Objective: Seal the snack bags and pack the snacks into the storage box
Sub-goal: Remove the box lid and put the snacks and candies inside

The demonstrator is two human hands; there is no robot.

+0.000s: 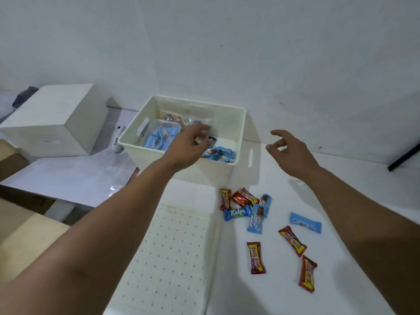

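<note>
Left hand [189,144] reaches loose-fingered over the storage box [241,137] at the counter's far edge, apparently empty; right hand [287,151] hovers slack beside it. Bagged snacks lie inside; about ten wrapped bars [256,258] remain unpacked on the counter [341,178].

A cream plastic storage box [236,123] with slot handles sits at the centre of the frame on a white table [341,183], holding blue-wrapped snacks [219,153] and a clear lidded tub [160,130]. The left hand [188,144] reaches over its near rim, fingers relaxed. The right hand [288,151] hovers to the box's right, loosely curled, holding nothing. Red and blue wrapped candy bars [256,258] lie scattered at lower right, beside a cream perforated lid [172,258].
</note>
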